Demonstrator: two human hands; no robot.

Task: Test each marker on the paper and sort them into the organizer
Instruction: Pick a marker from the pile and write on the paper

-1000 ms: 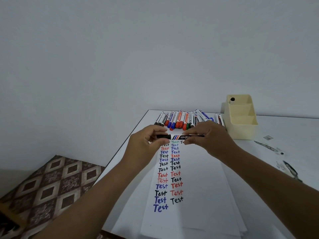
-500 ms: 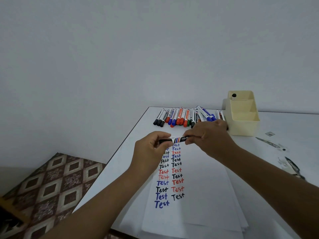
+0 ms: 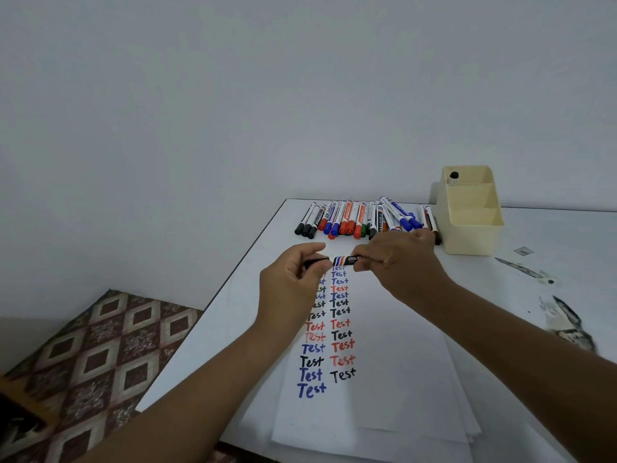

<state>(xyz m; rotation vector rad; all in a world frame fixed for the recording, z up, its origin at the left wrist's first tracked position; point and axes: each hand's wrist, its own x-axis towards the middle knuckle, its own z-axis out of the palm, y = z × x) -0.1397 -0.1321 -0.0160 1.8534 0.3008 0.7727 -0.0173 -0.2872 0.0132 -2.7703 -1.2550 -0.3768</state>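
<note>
Both hands hold one marker (image 3: 344, 261) level above the far end of the paper (image 3: 394, 379). The left hand (image 3: 290, 289) has its fingers clamped on the black cap end; the right hand (image 3: 400, 265) has its fingers clamped on the barrel. Beyond them a row of markers (image 3: 360, 218) lies along the desk's (image 3: 551, 235) far edge, just left of the cream organizer (image 3: 467, 228). The desk's left edge runs close beside the paper, with patterned floor (image 3: 100, 345) below. Bare desk lies right of the paper.
</note>
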